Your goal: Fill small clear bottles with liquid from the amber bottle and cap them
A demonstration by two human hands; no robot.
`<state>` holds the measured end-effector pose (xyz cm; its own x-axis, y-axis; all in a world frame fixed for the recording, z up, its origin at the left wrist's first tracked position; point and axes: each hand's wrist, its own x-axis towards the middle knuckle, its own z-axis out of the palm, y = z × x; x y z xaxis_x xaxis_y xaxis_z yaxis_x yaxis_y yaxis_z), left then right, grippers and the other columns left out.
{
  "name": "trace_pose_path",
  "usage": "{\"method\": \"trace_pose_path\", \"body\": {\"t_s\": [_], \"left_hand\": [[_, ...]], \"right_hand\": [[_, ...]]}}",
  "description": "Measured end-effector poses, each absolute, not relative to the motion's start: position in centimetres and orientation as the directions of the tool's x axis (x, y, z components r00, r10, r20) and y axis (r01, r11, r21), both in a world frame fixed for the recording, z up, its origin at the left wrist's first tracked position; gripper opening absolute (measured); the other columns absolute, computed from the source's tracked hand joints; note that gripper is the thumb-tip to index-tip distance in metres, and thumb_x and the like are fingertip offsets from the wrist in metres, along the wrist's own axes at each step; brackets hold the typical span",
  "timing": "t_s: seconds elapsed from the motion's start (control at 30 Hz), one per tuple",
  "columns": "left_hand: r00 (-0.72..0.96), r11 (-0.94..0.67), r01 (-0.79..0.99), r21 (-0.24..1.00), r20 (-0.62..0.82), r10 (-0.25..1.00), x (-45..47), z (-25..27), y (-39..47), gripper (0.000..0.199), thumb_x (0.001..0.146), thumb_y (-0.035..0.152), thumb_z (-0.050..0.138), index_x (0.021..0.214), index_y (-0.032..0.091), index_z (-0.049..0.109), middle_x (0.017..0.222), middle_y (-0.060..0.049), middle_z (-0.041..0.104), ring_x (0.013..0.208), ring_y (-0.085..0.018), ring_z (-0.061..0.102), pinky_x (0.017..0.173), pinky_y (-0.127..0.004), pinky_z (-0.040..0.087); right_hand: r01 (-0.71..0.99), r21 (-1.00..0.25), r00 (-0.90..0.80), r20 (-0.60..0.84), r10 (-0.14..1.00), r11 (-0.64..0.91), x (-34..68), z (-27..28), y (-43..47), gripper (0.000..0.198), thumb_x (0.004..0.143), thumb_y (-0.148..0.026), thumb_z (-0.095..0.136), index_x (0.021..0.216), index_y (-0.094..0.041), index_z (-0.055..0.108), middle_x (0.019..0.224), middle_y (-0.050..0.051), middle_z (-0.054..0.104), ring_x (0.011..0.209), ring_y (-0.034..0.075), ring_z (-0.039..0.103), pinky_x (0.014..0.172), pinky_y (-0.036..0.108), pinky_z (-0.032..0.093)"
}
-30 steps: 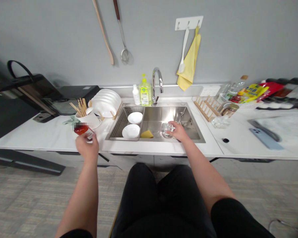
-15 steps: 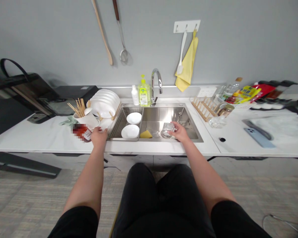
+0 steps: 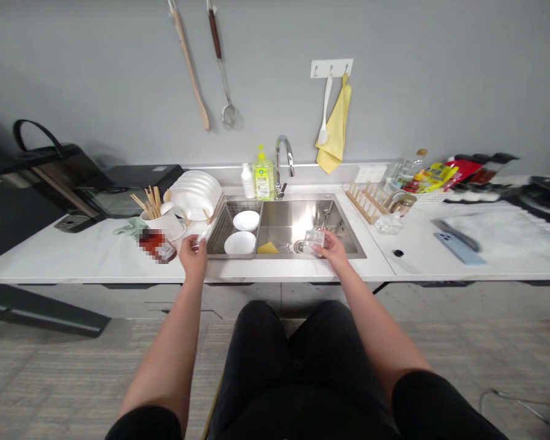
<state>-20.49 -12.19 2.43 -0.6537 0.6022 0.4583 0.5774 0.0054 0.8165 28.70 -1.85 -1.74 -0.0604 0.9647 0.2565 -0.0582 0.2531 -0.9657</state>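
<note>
My right hand (image 3: pixel 335 250) grips a clear glass jar (image 3: pixel 312 241) by its side, holding it over the front of the steel sink (image 3: pixel 293 211). My left hand (image 3: pixel 194 255) is raised a little above the counter, left of the sink. Its fingers are closed in a pinch, and a small pale thing at the fingertips is too faint to name. A bottle with red contents (image 3: pixel 158 245) lies just left of that hand. Two white bowls (image 3: pixel 241 243) rest in the wire drain basket (image 3: pixel 220 235), and a yellow sponge (image 3: pixel 267 248) lies in the sink.
A faucet (image 3: pixel 282 162), green soap bottle (image 3: pixel 263 177) and white bottle (image 3: pixel 247 181) stand behind the sink. White plates (image 3: pixel 195 192) and a chopstick holder (image 3: pixel 162 223) are left. Right are a wooden rack (image 3: pixel 366 201), a phone (image 3: pixel 459 247) and a black cap (image 3: pixel 398 253).
My left hand has lifted from the counter and moved right, its fingers now pinched. The jar has turned in my right hand. The view has shifted slightly.
</note>
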Motion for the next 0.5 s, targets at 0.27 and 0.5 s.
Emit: {"method": "trace_pose_path", "body": {"t_s": [0.27,0.5], "left_hand": [[-0.323,-0.296,0.376,0.878,0.424,0.846,-5.4,5.8,-20.7,0.041,0.112,0.062,0.059,0.121,0.024,0.071,0.087,-0.003,0.072,0.084,-0.022,0.072,0.082,-0.034,0.057],[-0.126,-0.251,0.498,0.830,0.355,0.926,0.3,9.6,-25.1,0.034,0.111,0.058,0.063,0.116,0.027,0.077,0.082,-0.003,0.074,0.075,-0.023,0.068,0.075,-0.036,0.053]], "right_hand": [[-0.020,-0.971,-0.168,0.240,0.956,0.240,28.9,-0.9,-11.1,0.088,0.067,-0.059,0.110,0.141,-0.030,0.071,0.142,0.014,0.081,0.119,0.037,0.083,0.110,0.057,0.068],[-0.052,-0.966,-0.249,0.259,0.933,0.254,28.2,0.4,-17.9,0.088,0.069,-0.060,0.110,0.143,-0.031,0.073,0.145,0.015,0.081,0.131,0.041,0.081,0.114,0.058,0.068]]}}
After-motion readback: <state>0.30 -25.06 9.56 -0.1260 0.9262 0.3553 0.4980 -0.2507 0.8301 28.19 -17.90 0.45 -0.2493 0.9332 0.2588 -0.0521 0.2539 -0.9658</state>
